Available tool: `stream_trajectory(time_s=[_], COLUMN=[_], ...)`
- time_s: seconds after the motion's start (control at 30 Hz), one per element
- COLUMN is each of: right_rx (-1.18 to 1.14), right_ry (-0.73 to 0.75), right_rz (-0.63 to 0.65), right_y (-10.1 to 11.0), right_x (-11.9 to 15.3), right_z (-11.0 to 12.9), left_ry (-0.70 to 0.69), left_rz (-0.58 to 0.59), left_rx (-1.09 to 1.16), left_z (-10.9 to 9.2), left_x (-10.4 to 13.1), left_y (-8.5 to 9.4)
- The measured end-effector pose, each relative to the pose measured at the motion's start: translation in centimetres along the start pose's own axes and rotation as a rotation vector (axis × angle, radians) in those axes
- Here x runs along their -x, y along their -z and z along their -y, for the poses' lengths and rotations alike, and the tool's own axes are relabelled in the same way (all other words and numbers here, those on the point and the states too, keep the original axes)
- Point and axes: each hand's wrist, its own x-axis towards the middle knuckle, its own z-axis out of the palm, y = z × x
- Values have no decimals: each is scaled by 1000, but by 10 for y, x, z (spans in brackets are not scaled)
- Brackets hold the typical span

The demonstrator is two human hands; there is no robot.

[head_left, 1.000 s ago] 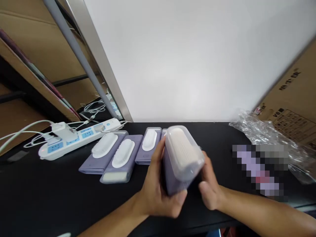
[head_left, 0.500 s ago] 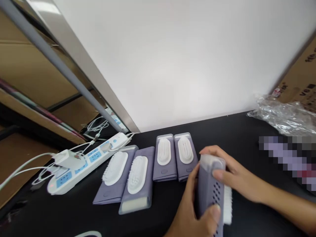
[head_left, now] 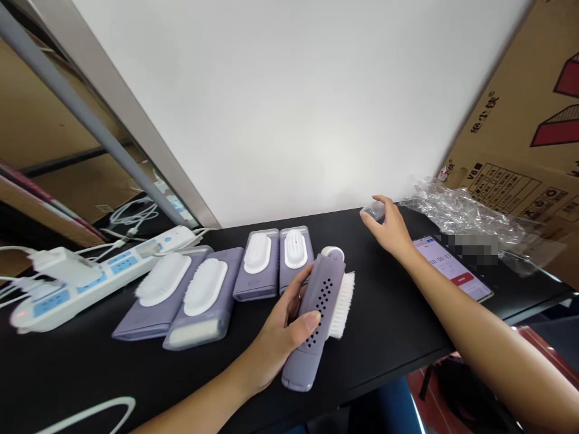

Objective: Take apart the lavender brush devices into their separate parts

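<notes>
My left hand (head_left: pixel 283 331) is wrapped round a purple cleaning brush (head_left: pixel 312 355), held tilted over the table. Small dark holes run along its side, and white bristles (head_left: pixel 344 304) point right. A white rounded end shows uncovered at its top. Reaching toward the wall at the back, my right hand (head_left: pixel 391 226) grips a clear plastic cap (head_left: pixel 374 211) between thumb and fingers. Left of my left hand lie several more purple brushes (head_left: pixel 217 286), white bristle pads facing up; the nearest has a clear cap over its front end.
A white power strip (head_left: pixel 108 274) with plugs and cables stands at the left. On the right lie a phone (head_left: pixel 447 265) showing a timer and crumpled clear plastic wrap (head_left: pixel 470 211). A cardboard box (head_left: pixel 511 144) leans behind them. The black table's (head_left: pixel 380 349) front edge shows below.
The clear cap has come off the brush in my left hand. My right hand has carried it away toward the back wall. The view has shifted right.
</notes>
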Motion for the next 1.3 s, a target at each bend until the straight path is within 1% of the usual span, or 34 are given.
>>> stream_trajectory(time_s=[0.03, 0.1, 0.17, 0.2, 0.27, 0.3, 0.33, 0.37, 0.4, 0.47, 0.5, 0.57, 0.6, 0.67, 0.77, 0.83, 0.9, 1.03, 1.17, 1.3], right_rx=[170, 282, 283, 287, 253, 187, 72, -94, -286, -586, -674, -794, -826, -831, -736, -713, -758, -831, -744, -660], right_ry=[-28, -69, -73, -50, 55, 121, 174, 204, 213, 245, 290, 376, 393, 400, 369, 332, 318, 393, 429, 391], right_rz=[35, 87, 109, 99, 44, 22, 21, 77, 167, 403, 531, 739, 815, 896, 915, 934, 964, 986, 975, 941], right_y=[2, 2, -3, -6, -10, -10, -9, -7, -5, -1, 1, 5, 7, 10, 14, 14, 14, 12, 15, 21], right_x=[-4, -5, 0, 4, 12, 17, 23, 30, 38, 56, 64, 78, 83, 87, 85, 83, 81, 80, 77, 77], right_z=[-8, -19, -22, -20, -10, -3, 5, 13, 22, 35, 40, 46, 47, 47, 46, 46, 46, 47, 49, 53], left_ry=[-25, -63, -97, -120, -161, -175, -186, -197, -210, -222, -212, -169, -146, -86, 43, 104, 120, 149, 141, 122], left_rz=[-30, -91, -145, -168, -209, -220, -221, -206, -178, -95, -50, 26, 62, 147, 270, 310, 313, 296, 260, 229], left_rx=[19, 59, 67, 59, 30, 3, -37, -90, -147, -231, -236, -189, -163, -123, -86, -72, -74, -93, -117, -141], left_z=[-2, -9, -17, -20, -23, -24, -23, -22, -22, -20, -20, -20, -20, -18, -15, -13, -14, -19, -25, -24], left_x=[3, 7, 5, 2, -5, -8, -10, -11, -10, -5, -2, 6, 9, 11, 8, 6, 5, 9, 12, 11], left_y=[0, 3, 8, 12, 22, 27, 32, 35, 37, 38, 36, 31, 29, 27, 30, 33, 34, 31, 25, 24])
